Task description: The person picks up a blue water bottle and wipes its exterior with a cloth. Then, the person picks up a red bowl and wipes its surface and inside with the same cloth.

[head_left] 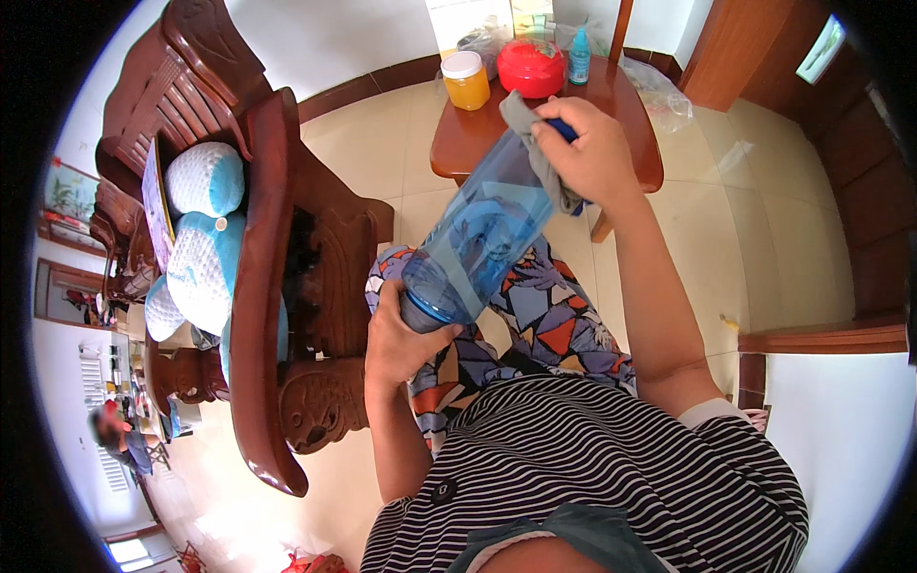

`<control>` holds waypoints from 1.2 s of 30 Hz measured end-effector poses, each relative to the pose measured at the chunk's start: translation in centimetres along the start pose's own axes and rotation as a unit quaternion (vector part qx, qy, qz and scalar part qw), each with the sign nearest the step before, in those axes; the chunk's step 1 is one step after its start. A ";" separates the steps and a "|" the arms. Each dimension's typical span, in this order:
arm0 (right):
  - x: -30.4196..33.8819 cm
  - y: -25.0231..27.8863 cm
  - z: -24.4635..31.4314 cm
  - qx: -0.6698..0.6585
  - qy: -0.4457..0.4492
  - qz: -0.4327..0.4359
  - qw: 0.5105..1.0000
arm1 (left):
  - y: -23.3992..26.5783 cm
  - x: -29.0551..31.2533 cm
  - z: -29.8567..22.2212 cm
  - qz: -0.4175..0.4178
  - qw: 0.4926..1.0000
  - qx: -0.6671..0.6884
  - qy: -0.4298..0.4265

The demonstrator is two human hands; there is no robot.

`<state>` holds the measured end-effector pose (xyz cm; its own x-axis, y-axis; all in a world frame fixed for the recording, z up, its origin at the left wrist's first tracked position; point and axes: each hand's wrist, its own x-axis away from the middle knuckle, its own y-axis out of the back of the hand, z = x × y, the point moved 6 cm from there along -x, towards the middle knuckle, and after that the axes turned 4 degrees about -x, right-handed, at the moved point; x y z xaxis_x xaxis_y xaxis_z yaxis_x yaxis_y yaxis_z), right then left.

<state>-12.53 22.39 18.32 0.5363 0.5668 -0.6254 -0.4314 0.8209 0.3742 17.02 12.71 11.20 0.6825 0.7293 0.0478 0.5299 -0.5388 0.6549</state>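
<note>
A large clear blue plastic bottle (482, 229) lies tilted across my lap, its base toward me on the left and its top away to the right. My left hand (406, 334) is wrapped round the base end. At the upper end my right hand (587, 153) grips a grey cloth (540, 153), pressed against the bottle's top. A dark blue part, perhaps a lid or handle, shows beside my right fingers. The cloth hangs down over the bottle's shoulder.
Ahead stands a wooden stool (468, 143) bearing a yellow jar with a white lid (466, 81), a red round container (531, 69) and a small teal bottle (579, 57). On my left, a carved wooden bench (263, 286) holds a white-and-blue plush toy (205, 258). A person (124, 439) sits far left.
</note>
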 end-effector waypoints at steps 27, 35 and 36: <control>1.9 -2.6 1.8 0.065 -0.039 0.051 0.996 | 0.2 4.0 6.6 0.075 0.949 0.284 0.115; 1.8 -3.9 2.0 0.144 -0.079 0.082 0.983 | 2.8 6.4 -3.1 -0.167 0.964 -0.190 -0.080; 1.7 -4.1 1.8 0.145 -0.078 0.085 0.983 | 2.1 6.3 -3.6 -0.132 0.962 -0.232 -0.054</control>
<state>-8.53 20.08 16.95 0.5888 0.6830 -0.4323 -0.3126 0.6856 0.6574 20.67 17.64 15.58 0.6161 0.7539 -0.2279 0.4270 -0.0766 0.9010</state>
